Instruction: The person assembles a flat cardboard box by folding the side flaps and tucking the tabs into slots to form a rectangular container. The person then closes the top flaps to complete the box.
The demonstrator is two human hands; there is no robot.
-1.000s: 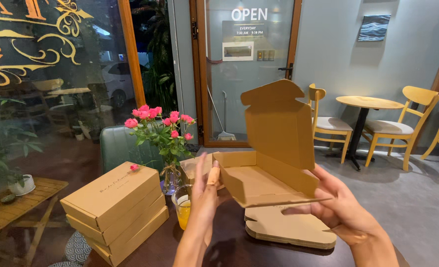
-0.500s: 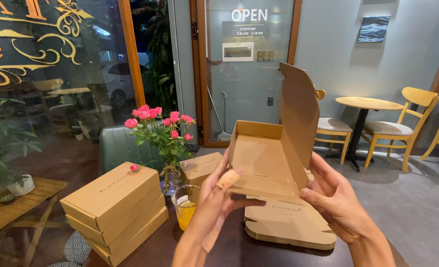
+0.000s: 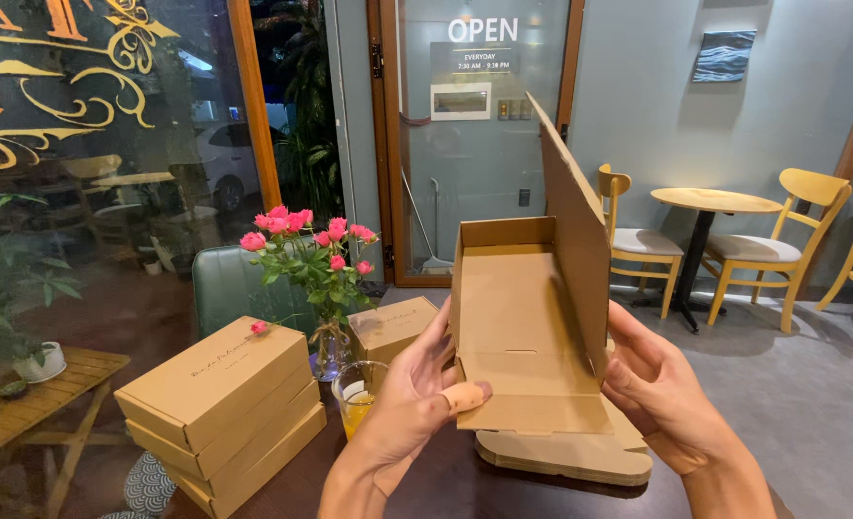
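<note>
A half-folded cardboard box (image 3: 527, 317) is being held upright above the dark worktop (image 3: 465, 481). The left hand (image 3: 412, 399) is grasping its lower left wall, thumb pressing the front flap; the right hand (image 3: 662, 394) is cupping the right side behind the raised lid. It is probably light and stiff, though it creases easily, so the folded walls are best gripped.

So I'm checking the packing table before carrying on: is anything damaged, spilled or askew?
Nothing is spilled or torn. The only oddity is a bandage on the left hand's thumb. That hand and the right hand hold a half-folded box; the box stack sits slightly uneven.
</note>
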